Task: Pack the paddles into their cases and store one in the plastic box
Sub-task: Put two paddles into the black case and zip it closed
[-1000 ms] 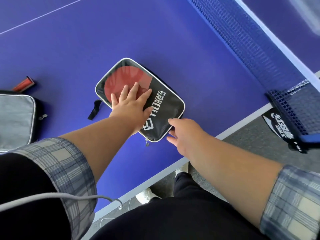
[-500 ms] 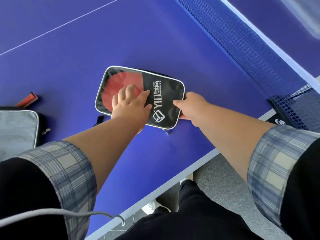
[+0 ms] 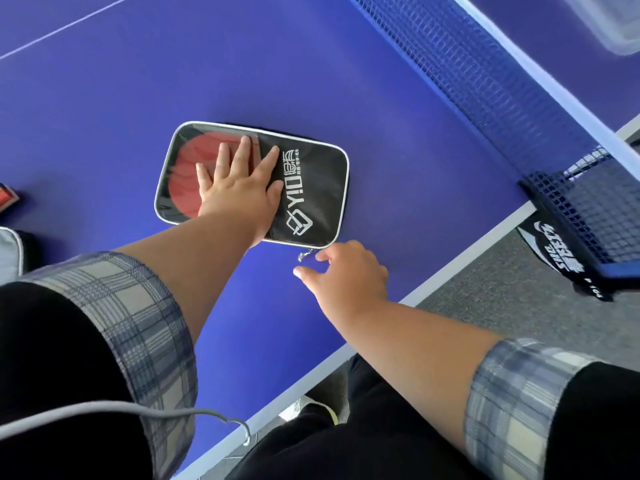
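A black paddle case (image 3: 311, 188) with white piping and a clear window lies flat on the blue table (image 3: 104, 98). A red paddle (image 3: 188, 171) shows through the window. My left hand (image 3: 242, 188) presses flat on the case, fingers straight and spread. My right hand (image 3: 346, 275) hovers just off the case's near right corner. Its thumb and forefinger are loosely curved beside the small metal zipper pull (image 3: 304, 256) and hold nothing. A second, grey case (image 3: 8, 251) shows at the left edge, with a red paddle end (image 3: 7, 197) above it.
The blue net (image 3: 485, 81) runs along the right, clamped at the table's edge by a black bracket (image 3: 568, 258). A clear plastic box (image 3: 616, 26) sits beyond the net at the top right. Grey floor lies below the table's white near edge (image 3: 433, 289).
My right hand left the case's right edge and came down to the near corner by the zipper pull. The case turned slightly under my left hand, which stays pressed on it.
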